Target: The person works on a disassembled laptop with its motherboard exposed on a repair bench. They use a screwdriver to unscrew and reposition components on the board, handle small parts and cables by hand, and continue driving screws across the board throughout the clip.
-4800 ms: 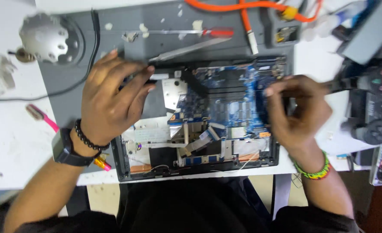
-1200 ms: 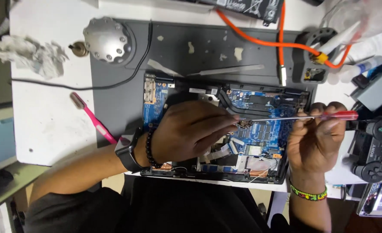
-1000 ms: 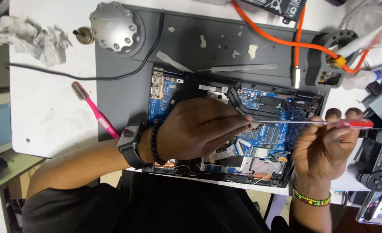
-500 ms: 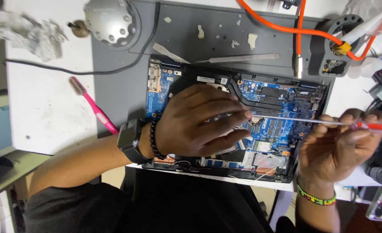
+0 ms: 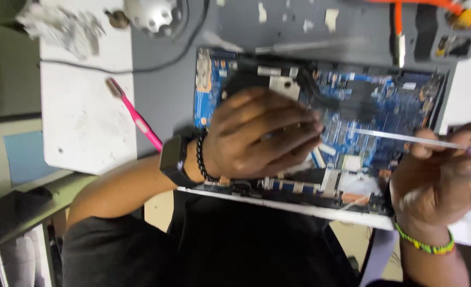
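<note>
An opened laptop (image 5: 384, 101) with a blue circuit board lies on a grey mat (image 5: 166, 90) in front of me. My left hand (image 5: 262, 135) rests flat on the board's middle, fingers together pointing right, touching the components. My right hand (image 5: 448, 175) at the right edge grips a long thin screwdriver (image 5: 400, 138) with a red handle. Its shaft runs left, and its tip reaches the fingertips of my left hand. A black watch and a bead bracelet sit on my left wrist. The picture is blurred.
A pink toothbrush (image 5: 134, 114) lies at the mat's left edge on the white table (image 5: 81, 127). A round metal lamp base (image 5: 150, 13) and crumpled tissue (image 5: 60, 24) are at the top left. An orange cable (image 5: 405, 10) and tweezers (image 5: 310, 47) lie behind the laptop.
The view has swung and moved closer. My left hand went from the laptop's left edge to the board's middle. My right hand now holds the screwdriver, its tip at the left fingertips.
</note>
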